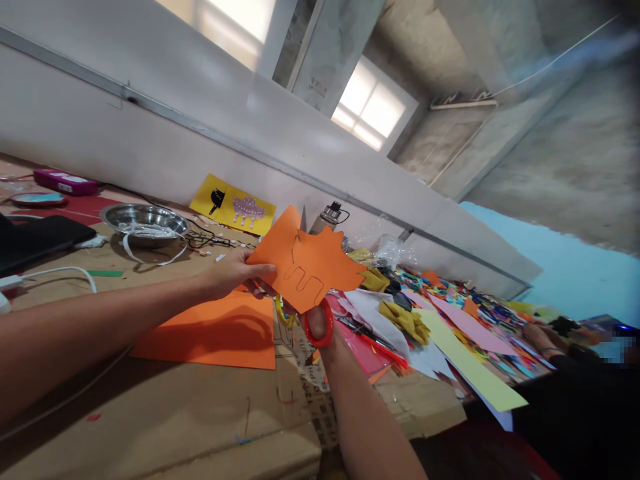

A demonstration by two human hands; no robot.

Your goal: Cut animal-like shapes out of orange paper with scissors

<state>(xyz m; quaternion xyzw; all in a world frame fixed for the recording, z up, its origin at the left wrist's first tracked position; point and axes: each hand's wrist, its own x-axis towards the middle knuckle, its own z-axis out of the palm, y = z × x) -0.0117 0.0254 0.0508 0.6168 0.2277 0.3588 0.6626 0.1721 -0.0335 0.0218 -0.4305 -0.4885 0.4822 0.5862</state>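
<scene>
My left hand point(237, 272) pinches the left edge of an orange paper sheet point(320, 263), thumb on top and fingers beneath. A dark outline is drawn on this sheet, and its upper right side is cut into a spiky edge. In my right hand point(317, 323) are scissors with red-orange handles point(327, 327), the thumb through one loop. A blade tip sticks up behind the sheet's top edge; the rest of the blades is mostly hidden by the paper. Below my left hand, a second orange sheet point(215, 333) lies flat on the cardboard.
A metal bowl point(145, 223) and a yellow card with two cut-out shapes point(233, 203) stand left, near the wall. Behind the paper is a bottle point(327, 217). Coloured paper scraps and felt pieces point(407, 320) cover the right side, where another person's hand point(540, 337) rests.
</scene>
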